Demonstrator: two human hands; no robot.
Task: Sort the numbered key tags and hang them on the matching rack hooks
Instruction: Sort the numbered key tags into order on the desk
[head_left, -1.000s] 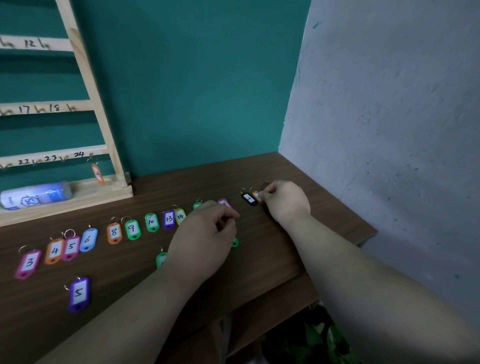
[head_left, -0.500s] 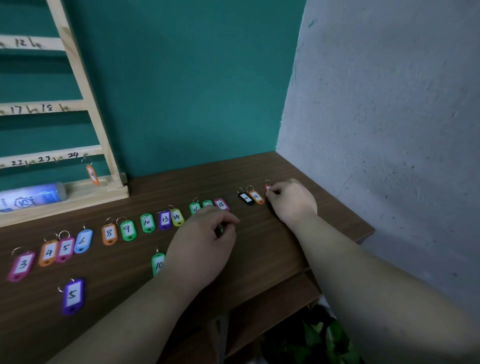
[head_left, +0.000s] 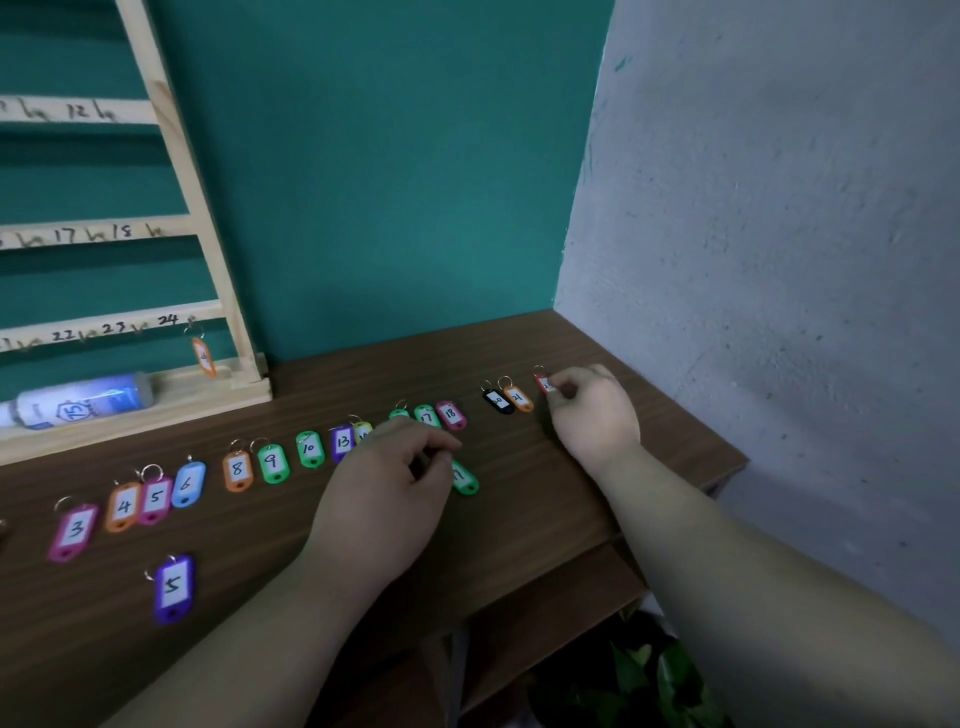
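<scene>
The right hand (head_left: 592, 410) pinches a red tag (head_left: 544, 383) at the row's far end while the left hand (head_left: 387, 493), fingers curled, presses a green tag (head_left: 464, 478) on the table (head_left: 519, 519); a careless sweep could scatter the ordered tags.

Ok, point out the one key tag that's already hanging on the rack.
It's the orange tag hanging from the hook under the 24 mark on the wooden rack, bottom rail. All the other tags lie flat on the table.

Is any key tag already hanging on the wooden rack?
Yes: one orange tag hangs from the hook by the number 24 on the wooden rack.
</scene>
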